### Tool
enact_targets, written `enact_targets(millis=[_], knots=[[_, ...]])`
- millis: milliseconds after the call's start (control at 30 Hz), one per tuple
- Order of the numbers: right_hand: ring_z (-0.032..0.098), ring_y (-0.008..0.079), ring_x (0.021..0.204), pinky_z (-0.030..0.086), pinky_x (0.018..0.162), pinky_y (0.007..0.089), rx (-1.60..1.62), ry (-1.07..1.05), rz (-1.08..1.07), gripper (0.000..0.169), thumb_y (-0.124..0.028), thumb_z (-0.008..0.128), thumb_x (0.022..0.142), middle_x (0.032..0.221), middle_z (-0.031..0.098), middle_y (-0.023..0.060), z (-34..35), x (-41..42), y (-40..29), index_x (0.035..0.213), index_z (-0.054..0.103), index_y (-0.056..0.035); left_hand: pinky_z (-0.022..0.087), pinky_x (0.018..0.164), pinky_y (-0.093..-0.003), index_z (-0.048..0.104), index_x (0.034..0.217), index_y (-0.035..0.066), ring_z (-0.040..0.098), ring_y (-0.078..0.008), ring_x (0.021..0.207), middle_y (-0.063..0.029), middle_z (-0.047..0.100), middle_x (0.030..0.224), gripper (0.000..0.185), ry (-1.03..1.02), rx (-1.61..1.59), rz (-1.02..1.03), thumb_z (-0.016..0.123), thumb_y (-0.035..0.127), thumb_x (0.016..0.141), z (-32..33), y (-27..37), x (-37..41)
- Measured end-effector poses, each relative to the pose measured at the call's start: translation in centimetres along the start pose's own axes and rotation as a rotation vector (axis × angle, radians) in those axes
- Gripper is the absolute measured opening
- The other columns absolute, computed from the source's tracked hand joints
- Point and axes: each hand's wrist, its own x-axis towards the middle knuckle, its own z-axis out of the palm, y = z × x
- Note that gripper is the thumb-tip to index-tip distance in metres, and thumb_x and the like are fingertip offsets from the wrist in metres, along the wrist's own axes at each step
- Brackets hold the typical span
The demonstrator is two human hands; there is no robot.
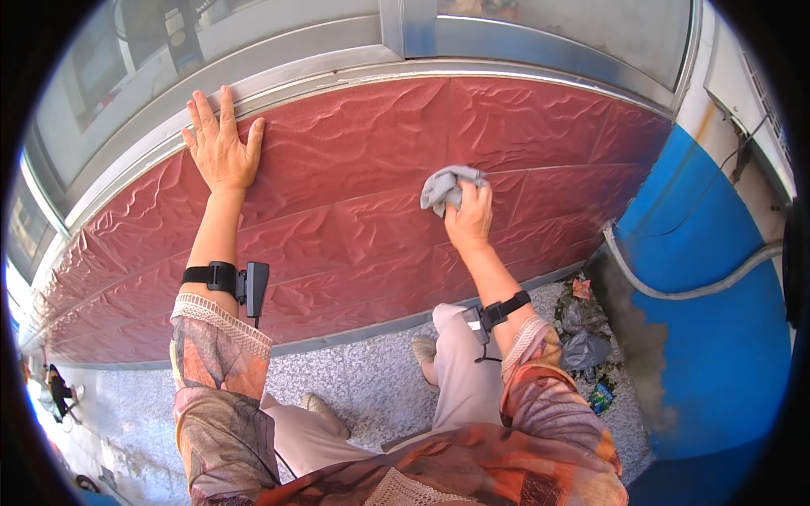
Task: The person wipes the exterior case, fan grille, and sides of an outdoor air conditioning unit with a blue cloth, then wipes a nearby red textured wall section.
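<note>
My right hand (pixel 471 215) grips a crumpled grey cloth (pixel 446 186) against the red stone-textured wall panel (pixel 354 145). The cloth lies bunched above and to the left of my fingers, near a horizontal seam between panels. My left hand (pixel 220 148) is flat with its fingers spread, holding nothing. Its palm rests at the top of the red wall, and its fingertips reach onto the metal window frame (pixel 297 76). Black straps with small devices are worn on both forearms.
A blue-painted wall (pixel 702 253) stands at the right, with a pale hose (pixel 677 294) looping across it. Plastic litter (pixel 585 348) lies in the corner on the speckled floor (pixel 373 367). Glass window panes (pixel 569 31) run above the red wall. A person (pixel 60 392) is far off at left.
</note>
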Motion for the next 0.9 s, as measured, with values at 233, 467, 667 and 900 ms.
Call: enact_targets(millis=[233, 467, 667, 900], knots=[[0.051, 0.0417, 0.109, 0.045, 0.091, 0.0480, -0.043, 0.294, -0.202, 0.044, 0.002, 0.066, 0.070, 0.116, 0.050, 0.0185, -3.2, 14.3, -5.7, 0.113, 0.061, -0.0077, 0.017, 0.115, -0.0579, 0.034, 0.152, 0.023, 0.021, -0.0380, 0.147, -0.0213, 0.021, 0.159, 0.077, 0.033, -0.028, 0.028, 0.049, 0.065, 0.089, 0.2, -0.2, 0.0], [0.053, 0.0387, 0.103, 0.048, 0.085, 0.0470, -0.032, 0.113, -0.146, 0.047, -0.001, 0.071, 0.066, 0.110, 0.052, 0.0167, -0.8, 4.0, -2.5, 0.112, 0.062, -0.0086, 0.018, 0.115, -0.0583, 0.036, 0.151, 0.024, 0.024, -0.0361, 0.146, -0.0199, 0.024, 0.158, 0.078, 0.069, -0.045, 0.012, 0.048, 0.068, 0.088, 0.4, -0.1, 0.0], [0.054, 0.0395, 0.106, 0.049, 0.085, 0.0464, 0.062, -0.089, -0.205, 0.046, 0.003, 0.071, 0.063, 0.115, 0.051, 0.0178, -1.3, 2.6, -2.3, 0.106, 0.062, -0.0082, 0.019, 0.115, -0.0571, 0.037, 0.151, 0.024, 0.025, -0.0356, 0.146, -0.0197, 0.026, 0.157, 0.076, 0.064, -0.028, 0.033, 0.048, 0.067, 0.088, 0.3, -0.4, 0.1], [0.055, 0.0373, 0.103, 0.048, 0.086, 0.0442, 0.102, 0.247, -0.247, 0.047, -0.001, 0.070, 0.069, 0.112, 0.053, 0.0169, -1.4, 15.5, -9.5, 0.115, 0.063, -0.0090, 0.017, 0.115, -0.0565, 0.036, 0.151, 0.024, 0.024, -0.0358, 0.146, -0.0187, 0.026, 0.158, 0.075, 0.073, -0.062, 0.034, 0.049, 0.064, 0.089, 0.1, -0.3, -0.3]])
